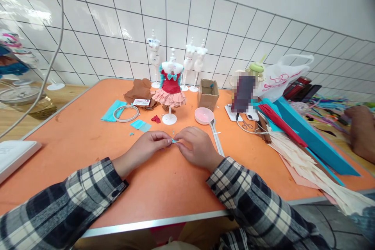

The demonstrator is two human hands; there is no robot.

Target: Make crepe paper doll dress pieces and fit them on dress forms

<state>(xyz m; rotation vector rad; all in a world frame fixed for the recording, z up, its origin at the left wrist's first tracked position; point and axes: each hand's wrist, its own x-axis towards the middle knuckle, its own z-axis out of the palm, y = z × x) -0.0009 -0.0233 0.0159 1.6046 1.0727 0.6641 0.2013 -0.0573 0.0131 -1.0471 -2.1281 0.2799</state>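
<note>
My left hand (156,142) and my right hand (197,146) meet above the table, fingertips pinched together on a tiny blue crepe paper piece (174,141). The fingers cover most of it. Just beyond them stands a miniature dress form (172,66) in a red bodice (172,84) with blue bows and a ruffled pink skirt (169,97). Left of its base lie a small red paper bow (156,119), a cut blue paper strip (141,125) and a blue scrap (131,134).
A wire ring (125,113) overlaps folded blue paper (113,111). Behind are brown paper (137,90), bare dress forms (154,52) and a cardboard box (208,95). To the right lie a pink-bowled spoon (204,116), scissors (247,125) and crepe paper (310,140). Another person's arm (362,133) shows far right.
</note>
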